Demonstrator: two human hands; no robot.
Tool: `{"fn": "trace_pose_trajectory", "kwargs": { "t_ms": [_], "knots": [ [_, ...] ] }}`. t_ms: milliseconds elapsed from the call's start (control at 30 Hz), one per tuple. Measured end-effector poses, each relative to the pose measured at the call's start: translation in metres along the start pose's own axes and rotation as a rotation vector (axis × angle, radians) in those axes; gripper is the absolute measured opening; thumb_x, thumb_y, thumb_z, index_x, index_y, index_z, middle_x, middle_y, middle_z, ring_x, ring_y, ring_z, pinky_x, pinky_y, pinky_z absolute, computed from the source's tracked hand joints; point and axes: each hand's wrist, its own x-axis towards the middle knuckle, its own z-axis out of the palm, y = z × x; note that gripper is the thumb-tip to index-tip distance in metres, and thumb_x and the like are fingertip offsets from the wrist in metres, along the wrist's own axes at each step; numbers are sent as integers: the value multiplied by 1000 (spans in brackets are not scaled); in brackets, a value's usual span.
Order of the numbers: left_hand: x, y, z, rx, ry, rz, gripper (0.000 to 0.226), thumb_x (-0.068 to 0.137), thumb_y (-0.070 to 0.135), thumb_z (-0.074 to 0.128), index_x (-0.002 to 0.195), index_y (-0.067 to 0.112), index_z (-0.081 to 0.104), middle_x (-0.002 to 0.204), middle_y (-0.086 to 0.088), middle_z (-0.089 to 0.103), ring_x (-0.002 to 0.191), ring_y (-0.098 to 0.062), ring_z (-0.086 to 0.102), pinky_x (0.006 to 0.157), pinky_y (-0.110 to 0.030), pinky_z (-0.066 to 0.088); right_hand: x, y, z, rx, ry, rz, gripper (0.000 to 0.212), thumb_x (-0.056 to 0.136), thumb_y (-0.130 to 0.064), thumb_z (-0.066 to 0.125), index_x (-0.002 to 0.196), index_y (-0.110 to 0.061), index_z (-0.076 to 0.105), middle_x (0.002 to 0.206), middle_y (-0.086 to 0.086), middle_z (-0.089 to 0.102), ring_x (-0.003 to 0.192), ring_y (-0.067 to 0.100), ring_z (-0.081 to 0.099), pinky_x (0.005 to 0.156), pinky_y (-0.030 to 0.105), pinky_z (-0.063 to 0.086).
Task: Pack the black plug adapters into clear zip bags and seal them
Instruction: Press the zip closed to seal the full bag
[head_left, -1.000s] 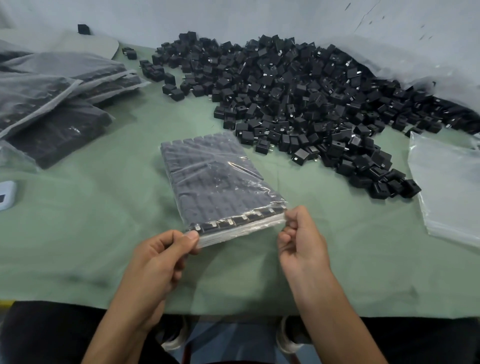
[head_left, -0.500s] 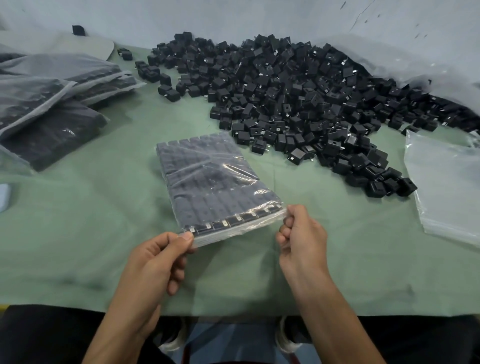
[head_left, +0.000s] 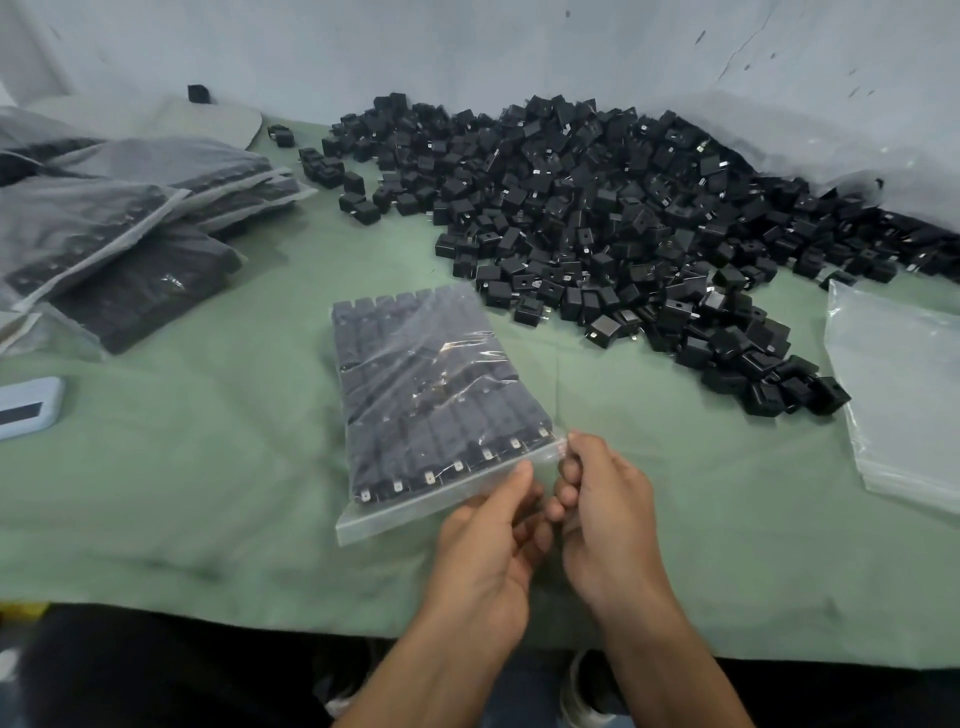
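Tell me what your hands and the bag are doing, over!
Both hands, left and right, pinching zip edge, right end. Bag full, flat on table. Nothing in the way.

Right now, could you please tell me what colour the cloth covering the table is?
Pale green; the table cloth shows in the head view.

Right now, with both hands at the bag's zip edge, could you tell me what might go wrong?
1. Both the left hand and right hand pinch the right end of the filled bag; its left stretch may stay unsealed.
2. Adapter prongs sit close to the zip, so they might snag the closure.
3. Tugging could drag the bag toward the loose adapters.
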Motion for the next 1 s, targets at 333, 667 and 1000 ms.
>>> {"fn": "trace_pose_trajectory", "kwargs": {
  "t_ms": [333, 667, 1000],
  "knots": [
    [-1, 3, 5, 70, 144, 34, 11, 91, 17, 65, 87, 8, 70, 75, -2, 72, 48, -8, 55, 35, -18, 28, 1, 3, -12, -129, -29, -58, 30, 94, -10, 56, 65, -13, 49, 50, 0, 39, 37, 10, 33, 32, 21, 29],
    [-16, 68, -71, 842, 50, 724, 8, 87, 31, 70, 89, 25, 75, 91, -1, 74, 78, -3, 63, 69, -12, 48, 55, -40, -3, -1285, -260, -392, 22, 94, -44, 52, 97, -27, 66, 88, -14, 67, 90, 16, 62, 80, 32, 47],
    [30, 131, -56, 409, 52, 196, 16, 89, 16, 64, 101, 6, 68, 91, -14, 75, 73, -24, 73, 65, -39, 61, 68, -23, 40, -1220, -381, -163, 58, 93, -66, 39, 104, -16, 67, 104, 2, 71, 98, 24, 66, 92, 40, 51]
  ]
}}
